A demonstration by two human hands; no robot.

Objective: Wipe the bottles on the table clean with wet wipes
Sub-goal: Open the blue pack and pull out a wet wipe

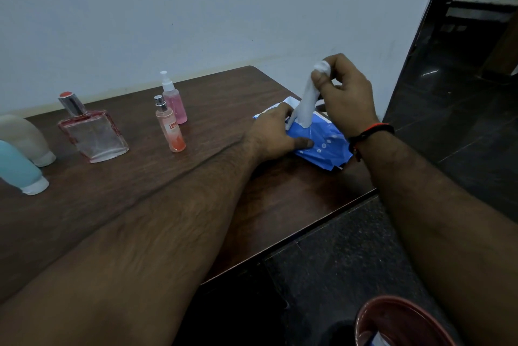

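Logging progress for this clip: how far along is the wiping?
Done: nothing visible; no bottle is being touched. In hand: the right hand pinches a wipe rising from the blue pack, which the left hand holds down. Left: all five bottles on the table.

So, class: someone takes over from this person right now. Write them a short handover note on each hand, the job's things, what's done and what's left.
Right hand pinches a white wipe, half drawn from the blue wipe pack.
Left hand presses the pack flat on the table.
Five bottles wait to the left: two spray bottles, a square perfume bottle, and two lying squeeze bottles.
Done: wipe nearly out.
Left: free it, wipe every bottle.
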